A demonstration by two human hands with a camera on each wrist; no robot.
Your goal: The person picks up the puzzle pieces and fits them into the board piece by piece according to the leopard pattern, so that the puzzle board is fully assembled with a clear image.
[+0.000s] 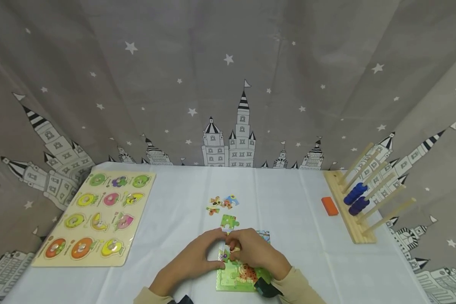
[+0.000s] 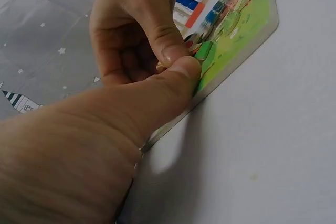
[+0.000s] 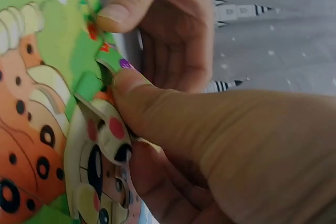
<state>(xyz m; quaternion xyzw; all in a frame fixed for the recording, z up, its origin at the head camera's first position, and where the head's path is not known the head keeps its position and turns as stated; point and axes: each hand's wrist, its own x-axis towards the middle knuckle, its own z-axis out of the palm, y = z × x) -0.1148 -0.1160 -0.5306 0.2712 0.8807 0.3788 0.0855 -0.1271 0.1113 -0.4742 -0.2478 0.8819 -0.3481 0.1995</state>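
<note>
A jigsaw puzzle board [image 1: 228, 279] lies on the white table in front of me, with a spotted orange animal on green. My right hand [image 1: 254, 249] is over its upper part, pinching a puzzle piece [image 3: 113, 140] that shows a pink cheek and stands tilted above the picture. My left hand [image 1: 195, 257] arches around the board's left side. Its thumb [image 2: 184, 69] rests on the board's edge; its other fingertips are partly hidden behind the right hand. A loose green puzzle piece [image 1: 229, 221] lies just beyond both hands.
Several loose puzzle pieces [image 1: 215, 202] lie farther back. On the left is a fruit peg board [image 1: 137, 223]. To the right stand a wooden peg rack [image 1: 361, 236] with blue beads and an orange block [image 1: 329, 206]. A grey castle-print curtain [image 1: 228, 97] hangs behind the table.
</note>
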